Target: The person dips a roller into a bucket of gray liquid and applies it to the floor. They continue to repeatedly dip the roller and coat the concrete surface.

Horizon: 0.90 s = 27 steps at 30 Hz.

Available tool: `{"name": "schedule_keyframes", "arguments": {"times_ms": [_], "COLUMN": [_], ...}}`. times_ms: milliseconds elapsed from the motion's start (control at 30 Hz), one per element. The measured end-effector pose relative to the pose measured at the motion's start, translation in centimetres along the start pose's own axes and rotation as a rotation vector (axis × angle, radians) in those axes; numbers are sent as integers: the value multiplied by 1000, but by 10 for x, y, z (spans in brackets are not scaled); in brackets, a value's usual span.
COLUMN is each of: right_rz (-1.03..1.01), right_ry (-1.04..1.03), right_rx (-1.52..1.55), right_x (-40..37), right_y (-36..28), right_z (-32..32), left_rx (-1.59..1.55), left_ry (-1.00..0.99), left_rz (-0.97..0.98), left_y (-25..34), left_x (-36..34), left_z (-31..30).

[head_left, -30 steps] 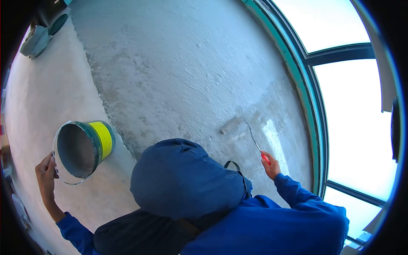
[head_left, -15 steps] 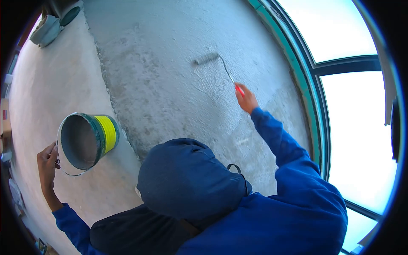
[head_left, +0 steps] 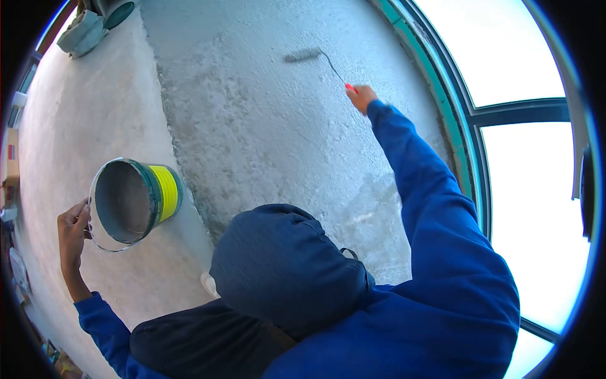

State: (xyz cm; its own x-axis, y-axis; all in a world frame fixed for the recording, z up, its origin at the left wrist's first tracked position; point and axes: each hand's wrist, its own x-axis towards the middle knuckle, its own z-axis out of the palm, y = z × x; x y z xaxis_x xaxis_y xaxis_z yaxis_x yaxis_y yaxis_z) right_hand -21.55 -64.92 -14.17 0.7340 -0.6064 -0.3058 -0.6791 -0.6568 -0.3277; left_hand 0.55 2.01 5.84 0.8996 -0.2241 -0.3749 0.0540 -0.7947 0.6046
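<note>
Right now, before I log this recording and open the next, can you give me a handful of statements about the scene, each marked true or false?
1. The right hand holds the roller by its red handle. True.
2. The left hand has hold of the wire handle of the bucket. True.
3. The roller is dipped in the bucket. False: it is out at the grey floor.
4. The bucket's outside is all one colour. False: a yellow label stands out against the dark green.
5. The two hands are close together. False: they are spread wide apart.
6. Bright windows fill the picture's right side. True.
</note>
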Motion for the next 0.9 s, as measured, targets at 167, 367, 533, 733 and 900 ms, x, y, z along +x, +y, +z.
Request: {"name": "schedule_keyframes", "arguments": {"times_ms": [167, 367, 533, 733, 900], "right_rz": [-102, 192, 374, 239, -68], "right_ry": [147, 87, -60, -4, 196], "right_rx": [34, 82, 38, 93, 160], "right_x": [-141, -355, -467, -432, -257], "right_y": [97, 142, 140, 111, 46], "right_z": [37, 54, 28, 38, 74], "left_rx": [9, 15, 25, 10, 9], "left_ry": [5, -15, -12, -21, -17], "left_rz": [19, 14, 12, 48, 42], "left_y": [-4, -12, -17, -10, -4], "left_x": [3, 6, 10, 5, -1], "left_z": [-1, -3, -4, -1, -1]}}
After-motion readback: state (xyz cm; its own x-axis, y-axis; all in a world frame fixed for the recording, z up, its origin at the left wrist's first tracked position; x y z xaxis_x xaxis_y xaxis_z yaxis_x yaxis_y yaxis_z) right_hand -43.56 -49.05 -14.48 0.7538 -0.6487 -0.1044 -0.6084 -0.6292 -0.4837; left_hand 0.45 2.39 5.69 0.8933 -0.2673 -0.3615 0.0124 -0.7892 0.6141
